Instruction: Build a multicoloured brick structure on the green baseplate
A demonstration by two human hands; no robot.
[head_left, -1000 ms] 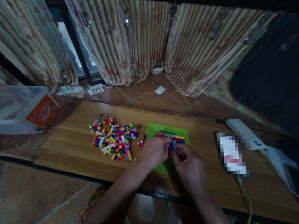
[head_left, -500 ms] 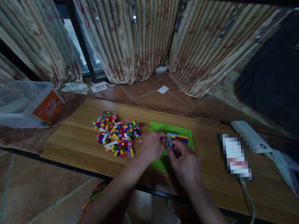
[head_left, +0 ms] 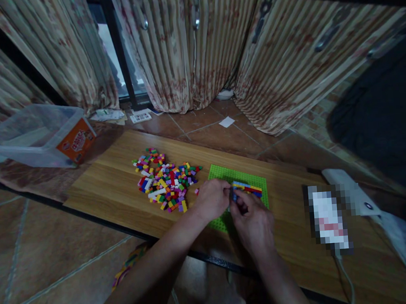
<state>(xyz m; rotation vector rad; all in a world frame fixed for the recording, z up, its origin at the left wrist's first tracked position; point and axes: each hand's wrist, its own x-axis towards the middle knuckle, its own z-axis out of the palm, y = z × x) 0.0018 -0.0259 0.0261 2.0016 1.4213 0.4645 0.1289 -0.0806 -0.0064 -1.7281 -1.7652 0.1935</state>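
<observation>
Over the green studded baseplate (head_left: 237,169), my two hands meet fingertip to fingertip. My right hand (head_left: 253,218) is closed in a pinch on a small blue toy brick (head_left: 233,195). Close against the same spot, the fingers of my left hand (head_left: 212,200) are pressed together; what they grip is too dark and small to make out. Just beyond my right fingers is a row of joined bricks (head_left: 250,188) in blue, yellow and red on the plate. My right hand hides the near part of this row.
Left of the baseplate, a heap of loose coloured bricks (head_left: 170,181) is spread on the wooden table (head_left: 103,177). A clear plastic bin (head_left: 32,150) with an orange label stands at the far left. To the right lie a blurred-out device (head_left: 328,219) with a cable and a white object (head_left: 348,190).
The view has shifted slightly, so everything sits a little further right. Both hands stay together at the left end of the brick row, with the blue brick turned slightly between the fingertips.
</observation>
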